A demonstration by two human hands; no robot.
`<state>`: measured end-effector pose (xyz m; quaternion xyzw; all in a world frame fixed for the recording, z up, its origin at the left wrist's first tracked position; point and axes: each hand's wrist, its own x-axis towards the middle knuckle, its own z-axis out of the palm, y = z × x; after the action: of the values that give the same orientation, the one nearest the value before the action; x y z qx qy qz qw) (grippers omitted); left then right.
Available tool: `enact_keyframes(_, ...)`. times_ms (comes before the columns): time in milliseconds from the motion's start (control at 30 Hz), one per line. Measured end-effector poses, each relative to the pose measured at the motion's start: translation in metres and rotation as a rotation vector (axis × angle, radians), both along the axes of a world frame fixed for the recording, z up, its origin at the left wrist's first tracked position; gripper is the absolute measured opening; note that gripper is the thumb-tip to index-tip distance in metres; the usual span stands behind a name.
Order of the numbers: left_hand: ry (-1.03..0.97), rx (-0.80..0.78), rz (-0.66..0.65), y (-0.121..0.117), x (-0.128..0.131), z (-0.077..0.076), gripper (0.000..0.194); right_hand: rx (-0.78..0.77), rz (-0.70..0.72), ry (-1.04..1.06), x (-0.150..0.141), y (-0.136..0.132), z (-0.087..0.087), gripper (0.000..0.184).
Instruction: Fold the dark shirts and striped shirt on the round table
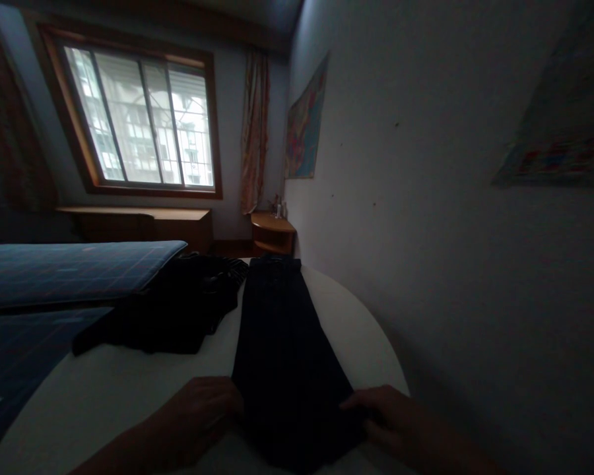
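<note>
Dark navy trousers [287, 343] lie stretched lengthwise over a round white table [356, 310], with what looks like the waistband at the far end. On their left edge, near me, my left hand [205, 412] is closed with the fingers pinching the cloth. My right hand [383, 415] grips the right edge at about the same distance, thumb on top and fingers partly under the fabric. A crumpled black garment [163, 310] rests on the table to the left of the trousers. The dim light hides most folds in the dark cloth.
A blue checked mattress or pad [74, 270] borders the table on the left. The white wall [455, 264] runs close along the right side. Beyond stand a wooden desk [178, 214] under the window [143, 119] and a small corner shelf [273, 223].
</note>
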<state>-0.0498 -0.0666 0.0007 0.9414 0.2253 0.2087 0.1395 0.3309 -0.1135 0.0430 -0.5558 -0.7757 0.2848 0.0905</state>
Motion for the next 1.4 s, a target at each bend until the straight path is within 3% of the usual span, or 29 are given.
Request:
enact_keyframes(200,0.110,0.018,-0.067,-0.006,-0.001,0.005,0.020,-0.054,0.047,-0.105,-0.005,0.008,0.012,0.020)
enact_keyframes(267,0.180,0.026,-0.075,-0.010,0.002,0.007,0.023,-0.022,0.060,-0.128,-0.010,0.010,0.013,0.027)
enact_keyframes(333,0.222,0.064,-0.077,-0.014,0.008,0.011,0.028,0.025,0.096,-0.102,-0.017,0.011,0.012,0.047)
enact_keyframes(433,0.239,0.141,-0.091,-0.016,0.017,0.015,0.022,0.095,0.135,-0.077,-0.028,0.014,0.006,0.061)
enact_keyframes(567,0.309,0.129,-0.124,-0.017,0.022,0.019,0.009,0.192,0.194,-0.161,-0.046,0.020,-0.006,0.050)
enact_keyframes(667,0.281,0.021,-0.088,-0.017,0.022,0.022,0.012,0.235,0.257,-0.199,-0.054,0.026,-0.011,0.038)
enact_keyframes(767,0.225,-0.120,0.027,-0.016,0.027,0.024,0.013,0.247,0.321,-0.190,-0.056,0.031,-0.012,0.042)
enact_keyframes(833,0.253,-0.120,0.098,-0.015,0.036,0.025,0.019,0.248,0.355,-0.180,-0.055,0.033,-0.011,0.047)
enact_keyframes(1000,0.451,0.050,0.109,-0.012,0.065,0.019,0.048,0.277,0.395,-0.161,-0.055,0.035,-0.009,0.044)
enact_keyframes(1167,0.557,0.159,0.133,-0.010,0.081,0.006,0.018,0.323,0.431,-0.206,-0.059,0.035,-0.010,0.036)
enact_keyframes(1400,0.440,0.315,0.130,-0.005,0.081,-0.010,0.006,0.470,0.511,-0.108,-0.060,0.037,-0.011,0.025)
